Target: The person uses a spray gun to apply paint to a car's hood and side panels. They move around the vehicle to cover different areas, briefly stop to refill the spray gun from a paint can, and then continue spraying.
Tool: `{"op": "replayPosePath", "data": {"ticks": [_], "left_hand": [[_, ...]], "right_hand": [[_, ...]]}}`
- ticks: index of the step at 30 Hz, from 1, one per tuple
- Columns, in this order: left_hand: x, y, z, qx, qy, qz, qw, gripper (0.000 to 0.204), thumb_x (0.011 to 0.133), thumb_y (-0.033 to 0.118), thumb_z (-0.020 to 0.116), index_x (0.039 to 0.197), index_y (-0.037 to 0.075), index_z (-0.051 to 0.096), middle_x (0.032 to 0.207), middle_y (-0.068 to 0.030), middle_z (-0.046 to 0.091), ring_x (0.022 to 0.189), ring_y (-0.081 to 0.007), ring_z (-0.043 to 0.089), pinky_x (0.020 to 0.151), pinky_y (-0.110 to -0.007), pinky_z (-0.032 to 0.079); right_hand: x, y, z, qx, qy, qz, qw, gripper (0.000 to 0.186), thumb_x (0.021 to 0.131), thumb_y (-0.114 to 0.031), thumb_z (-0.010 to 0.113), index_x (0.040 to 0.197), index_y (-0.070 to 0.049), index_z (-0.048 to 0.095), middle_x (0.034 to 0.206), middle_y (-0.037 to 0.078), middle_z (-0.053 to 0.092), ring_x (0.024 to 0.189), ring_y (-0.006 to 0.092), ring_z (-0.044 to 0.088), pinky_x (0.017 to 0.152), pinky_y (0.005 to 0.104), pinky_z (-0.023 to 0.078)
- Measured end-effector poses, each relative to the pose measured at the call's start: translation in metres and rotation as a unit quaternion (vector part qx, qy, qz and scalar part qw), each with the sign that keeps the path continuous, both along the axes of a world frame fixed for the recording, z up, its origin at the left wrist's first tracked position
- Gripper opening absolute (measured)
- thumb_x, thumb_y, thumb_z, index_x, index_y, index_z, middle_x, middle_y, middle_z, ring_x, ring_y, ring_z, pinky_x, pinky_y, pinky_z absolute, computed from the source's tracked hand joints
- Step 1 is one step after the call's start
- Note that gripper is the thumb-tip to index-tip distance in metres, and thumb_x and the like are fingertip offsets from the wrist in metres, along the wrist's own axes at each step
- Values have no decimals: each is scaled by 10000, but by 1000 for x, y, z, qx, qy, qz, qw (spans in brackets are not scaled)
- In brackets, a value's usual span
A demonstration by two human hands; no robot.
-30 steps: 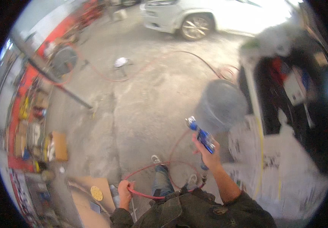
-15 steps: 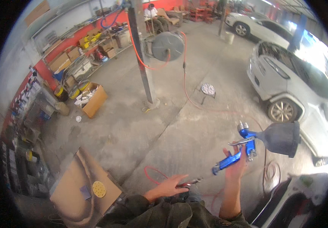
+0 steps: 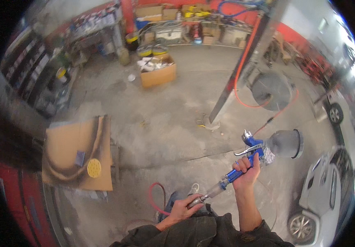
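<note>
My right hand is closed round the blue handle of a spray gun, held tilted with its handle end toward my left hand. A dark grey cup is fixed to the gun and points right. My left hand grips a metal hose coupling at the end of a red air hose. The coupling is in line with the gun's handle end. A pale, blurred section lies between them; I cannot tell whether they are joined.
Left lies a sooty-marked cardboard sheet bearing a yellow sanding disc and a small blue-grey pad. A post with a hose reel stands ahead. Beyond is a filled cardboard box. A silver car is at right.
The view has swung right, then the spray gun's handle end and the hose coupling have come into line and nearer each other. My right fingers have closed round the handle.
</note>
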State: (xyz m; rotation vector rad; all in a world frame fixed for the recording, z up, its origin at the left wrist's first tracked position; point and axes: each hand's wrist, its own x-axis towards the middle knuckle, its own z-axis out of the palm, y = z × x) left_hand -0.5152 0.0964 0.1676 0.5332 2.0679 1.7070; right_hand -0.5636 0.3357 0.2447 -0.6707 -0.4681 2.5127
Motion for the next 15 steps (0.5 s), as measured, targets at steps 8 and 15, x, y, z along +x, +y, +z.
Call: {"op": "replayPosePath", "data": {"ticks": [8, 15], "left_hand": [[5, 42, 25, 47, -211, 205, 954, 342, 832, 239, 716, 1054, -15, 658, 717, 3, 620, 629, -36, 479, 573, -209, 416], [-52, 52, 36, 180, -315, 219, 906, 348, 890, 222, 655, 1126, -32, 623, 827, 19, 620, 722, -25, 497, 633, -196, 413]], "right_hand": [[-77, 0, 24, 44, 16, 165, 985, 209, 965, -353, 471, 885, -161, 446, 554, -80, 277, 449, 44, 250, 469, 233, 250], [-162, -9, 25, 10, 59, 289, 956, 235, 974, -351, 450, 854, -148, 444, 561, -80, 281, 446, 39, 260, 465, 230, 254]]}}
